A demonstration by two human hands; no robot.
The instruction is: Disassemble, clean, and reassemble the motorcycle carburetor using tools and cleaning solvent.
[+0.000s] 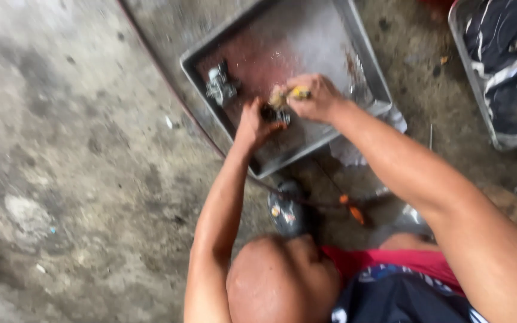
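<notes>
At the bottom of the frame I see a bare knee [279, 281] and, right of it, red and dark blue shorts [402, 281]. Just above the knee a dark grey sandal [287, 210] sits on the stained concrete floor [79, 149], with a small orange-handled tool [352, 212] lying beside it.

Both forearms reach up from here toward the centre of the frame. The left hand [253, 125] comes up along the left arm, wrist bent, fingers curled around a small dark metal part [276, 115] — it is blurred, and I can make out only that it is blackish with a pale glint on it. The hand grips it from below and the left. The right hand [317, 98] comes in from the lower right, knuckles up, closed tightly on a yellow-handled brush [288, 94], whose pale, worn end sits right at the dark part.

Both hands are over the near edge of a shallow grey metal tray [363, 60], upper centre, tilted in the frame, its bottom wet and reddish. In the tray's left corner lies a silvery carburettor-like casting [221, 85], apart from the hands.

A thin reddish hose [168, 84] runs along the floor left of the tray. At the upper right edge stands a second tray [480, 90] holding dark cloth — too blurred to describe further.
</notes>
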